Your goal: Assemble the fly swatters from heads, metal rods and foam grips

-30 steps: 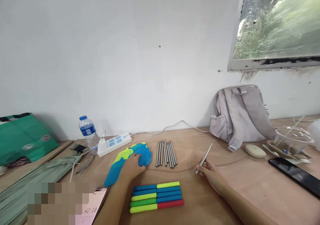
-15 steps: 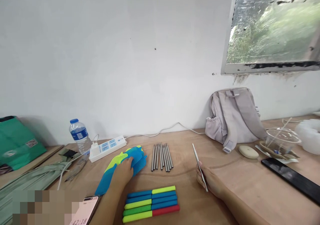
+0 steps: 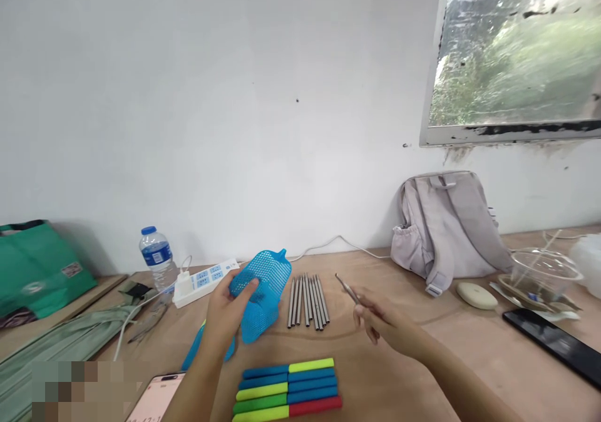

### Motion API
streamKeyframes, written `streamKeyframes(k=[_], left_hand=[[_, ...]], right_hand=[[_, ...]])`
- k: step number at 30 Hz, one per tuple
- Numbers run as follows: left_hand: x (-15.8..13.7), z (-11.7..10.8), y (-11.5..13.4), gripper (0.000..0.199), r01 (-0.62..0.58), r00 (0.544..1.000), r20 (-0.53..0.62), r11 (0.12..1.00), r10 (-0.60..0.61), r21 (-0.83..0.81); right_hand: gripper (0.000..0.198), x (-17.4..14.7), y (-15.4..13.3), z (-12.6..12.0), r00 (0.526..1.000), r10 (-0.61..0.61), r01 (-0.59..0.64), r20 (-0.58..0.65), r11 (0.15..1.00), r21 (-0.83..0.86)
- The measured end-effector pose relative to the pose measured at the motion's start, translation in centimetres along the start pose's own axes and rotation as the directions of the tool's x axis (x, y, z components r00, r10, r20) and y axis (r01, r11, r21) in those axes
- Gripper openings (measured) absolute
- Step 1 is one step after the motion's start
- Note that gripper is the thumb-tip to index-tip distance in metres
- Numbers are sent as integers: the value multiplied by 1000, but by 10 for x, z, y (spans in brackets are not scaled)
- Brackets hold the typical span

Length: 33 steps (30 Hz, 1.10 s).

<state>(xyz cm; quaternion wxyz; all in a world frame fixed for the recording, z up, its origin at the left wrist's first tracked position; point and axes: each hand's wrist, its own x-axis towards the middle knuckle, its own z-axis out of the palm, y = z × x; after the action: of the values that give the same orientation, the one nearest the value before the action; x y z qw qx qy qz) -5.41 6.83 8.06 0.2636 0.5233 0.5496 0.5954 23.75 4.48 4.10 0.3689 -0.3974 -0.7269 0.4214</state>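
Blue mesh, gripped w/ L hand, thumb atop, rod pinched w/ R hand

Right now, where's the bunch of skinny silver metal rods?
In the head view, the bunch of skinny silver metal rods lies near the middle, just right of the blue mesh piece in the left hand, beyond the colourful round sticks.

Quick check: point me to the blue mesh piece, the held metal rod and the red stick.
Blue mesh piece (image 3: pixel 269 273): head view, on its perforated upper part.
Held metal rod (image 3: pixel 347 289): head view, on its exposed shaft.
Red stick (image 3: pixel 315 405): head view, on its middle.
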Motion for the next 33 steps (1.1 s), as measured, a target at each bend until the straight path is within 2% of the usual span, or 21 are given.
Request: streamKeyframes(k=[2, 3, 6, 9, 11, 14, 19, 25, 33], left_hand=[[-8, 3, 15, 38, 107, 994, 12, 941, -109, -322], [-12, 4, 22, 40, 143, 989, 28, 891, -145, -430], [-22, 4, 36, 41, 260, 966, 139, 788, -220, -559], [-31, 1, 44, 39, 434, 899, 290, 748, -327, -503], [-36, 2, 46, 37, 525, 847, 362, 719, -389, -455], [-40, 6, 47, 36, 581, 805, 420, 699, -419, -416], [-43, 13, 42, 32, 576, 804, 422, 726, -419, -377], [-48, 14, 42, 23, 587, 805, 376, 705, -458, -398], [-49, 14, 50, 20, 627, 779, 321, 660, -539, -414]], right_hand=[[40, 4, -27, -7, 995, -91, 85, -41, 988, -128], [38, 5, -38, -9, 988, -130, 112, -79, 973, -202], [33, 2, -54, -7, 958, -221, 142, -184, 921, -363], [33, -6, -57, 0, 942, -256, 142, -218, 891, -432], [33, -12, -57, 4, 948, -260, 149, -185, 874, -463], [32, -18, -60, 6, 958, -254, 150, -133, 839, -523], [31, -21, -64, 5, 944, -310, 180, -112, 769, -614], [29, -21, -69, 5, 938, -343, 208, -58, 687, -696], [30, -23, -72, 6, 948, -315, 195, -31, 658, -727]])
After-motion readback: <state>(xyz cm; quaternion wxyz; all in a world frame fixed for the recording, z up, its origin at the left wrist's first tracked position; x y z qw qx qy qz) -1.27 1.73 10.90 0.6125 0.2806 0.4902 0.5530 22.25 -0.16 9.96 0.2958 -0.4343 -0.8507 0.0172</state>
